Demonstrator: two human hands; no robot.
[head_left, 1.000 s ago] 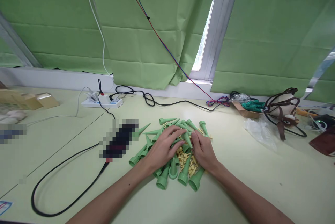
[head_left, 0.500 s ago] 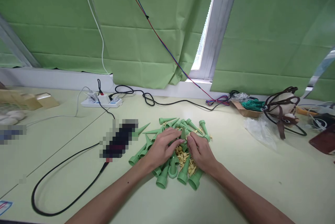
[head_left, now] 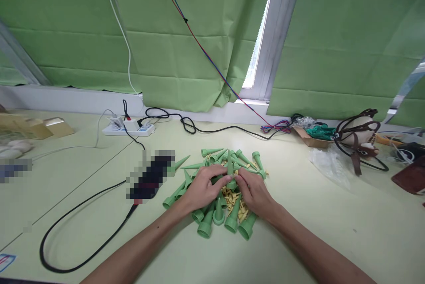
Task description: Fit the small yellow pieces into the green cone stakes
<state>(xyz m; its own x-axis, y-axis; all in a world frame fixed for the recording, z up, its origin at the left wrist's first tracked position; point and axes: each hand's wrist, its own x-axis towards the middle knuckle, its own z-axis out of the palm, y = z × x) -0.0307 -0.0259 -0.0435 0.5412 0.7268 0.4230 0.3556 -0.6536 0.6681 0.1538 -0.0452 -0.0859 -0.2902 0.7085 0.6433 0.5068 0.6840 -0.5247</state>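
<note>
One tapered green plastic cone [head_left: 229, 160] sits in the left grip [head_left: 206, 188], thumb and fingers closed on its lower part, tip clear above them. Just beside, the right grip [head_left: 255, 191] has its fingertips drawn together near the cone; whether they pinch something small, I cannot tell. Beneath both grips lie small yellow plastic pieces [head_left: 229, 197] and more green cones [head_left: 205, 227] on the pale tabletop [head_left: 299, 239]. A steady left hold low on the cone should stop it twisting.
</note>
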